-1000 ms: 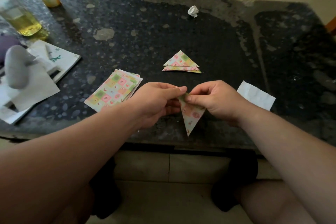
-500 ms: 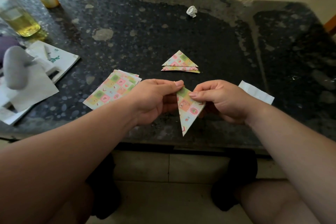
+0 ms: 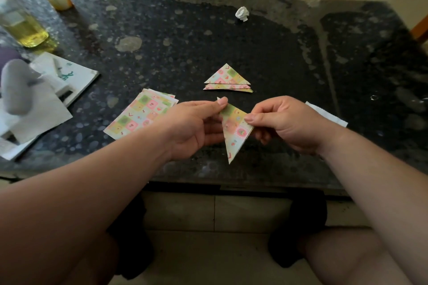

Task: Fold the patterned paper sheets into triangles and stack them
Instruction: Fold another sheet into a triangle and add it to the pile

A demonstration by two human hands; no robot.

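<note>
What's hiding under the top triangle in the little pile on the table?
Under the top triangle, edges of more folded triangles peek out, all lying on the dark table. Their middles are covered, so the exact count is unclear.

left grip [image 3: 194,125] and right grip [image 3: 287,122] both pinching, close together, forearms reaching forward

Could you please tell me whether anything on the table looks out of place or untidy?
A crumpled white paper wad lies alone at the far side of the table. The triangle stack is slightly fanned, with the lower triangles' edges peeking out on the near side.
</note>
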